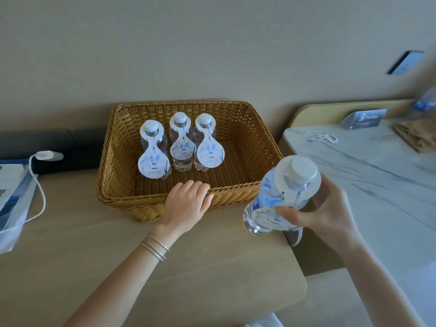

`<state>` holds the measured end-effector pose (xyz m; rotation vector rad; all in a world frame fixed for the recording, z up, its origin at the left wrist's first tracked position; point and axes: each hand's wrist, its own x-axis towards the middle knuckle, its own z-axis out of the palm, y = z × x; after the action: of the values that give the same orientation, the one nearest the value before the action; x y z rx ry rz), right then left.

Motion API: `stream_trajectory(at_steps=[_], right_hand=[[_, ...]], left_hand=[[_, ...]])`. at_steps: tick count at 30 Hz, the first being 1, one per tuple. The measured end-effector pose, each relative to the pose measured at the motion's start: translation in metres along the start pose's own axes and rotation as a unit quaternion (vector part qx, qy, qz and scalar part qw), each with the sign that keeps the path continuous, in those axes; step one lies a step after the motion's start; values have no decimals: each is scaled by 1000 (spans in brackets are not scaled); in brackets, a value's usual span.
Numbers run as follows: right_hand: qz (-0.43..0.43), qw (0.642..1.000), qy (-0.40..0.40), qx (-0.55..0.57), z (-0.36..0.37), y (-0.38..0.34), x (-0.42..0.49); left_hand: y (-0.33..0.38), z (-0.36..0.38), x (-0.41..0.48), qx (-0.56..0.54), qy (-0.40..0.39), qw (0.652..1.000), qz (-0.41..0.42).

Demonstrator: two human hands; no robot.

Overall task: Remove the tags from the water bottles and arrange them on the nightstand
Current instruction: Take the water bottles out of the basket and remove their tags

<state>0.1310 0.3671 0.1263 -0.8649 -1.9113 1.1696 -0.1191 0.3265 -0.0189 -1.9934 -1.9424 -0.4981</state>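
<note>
- The left hand (186, 204) reaches forward, its fingers bent over the front rim of the wicker basket (236, 109), likely to stop it sliding.
- Three water bottles (180, 142) stand inside the basket, tags on.
- The right hand (325, 208) wraps around a tilted bottle (266, 192), its tag (282, 178) on, beside the marble nightstand (365, 175).

Plain beige wall (212, 43) fills the far side, with a dark rectangular socket plate (405, 62) high right. Near us sits a smooth tan rounded tabletop (212, 267); right beside it, a white grey-veined marble top (377, 185).
</note>
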Motion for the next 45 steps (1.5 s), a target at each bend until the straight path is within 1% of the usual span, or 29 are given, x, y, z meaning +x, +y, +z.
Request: stream_trajectory(at_steps=[2,4,7,10,12,14,19,23,29,32,35,37,42,45], right_hand=[[23,999,-25,13,5,10,-10],[65,997,-39,13,14,29,-20],[125,991,-32,-27,32,67,-35],[146,985,-32,-82,49,94,-44],[146,983,-39,-103,54,102,-46],[145,983,-46,-101,54,108,-45],[136,980,-103,-99,59,113,-39],[131,979,-121,-96,60,115,-32],[151,971,-167,-84,48,100,-27],[133,967,-177,-125,32,81,-16],[103,954,-202,-196,13,63,2],[102,940,-234,-227,4,54,13],[109,916,-310,-230,10,51,22],[111,918,-313,-217,22,62,12]], left_hand=[[0,-1,-1,-3,1,1000,-1],[1,-2,-2,-7,-4,1000,-6],[3,-3,-5,0,-11,1000,-16],[5,-5,-11,-3,-20,999,-31],[6,-4,-17,0,-23,999,-37],[5,-3,-22,8,-23,999,-35],[5,-1,-23,12,-16,999,-34],[5,-1,-24,13,-21,999,-36],[4,-6,-23,10,-38,998,-39],[4,-9,-21,9,-36,998,-41],[5,-8,-20,3,-26,999,-47],[6,-7,-20,-6,-24,998,-52],[8,-7,-20,-5,-29,998,-64],[9,-7,-19,2,-27,997,-69]])
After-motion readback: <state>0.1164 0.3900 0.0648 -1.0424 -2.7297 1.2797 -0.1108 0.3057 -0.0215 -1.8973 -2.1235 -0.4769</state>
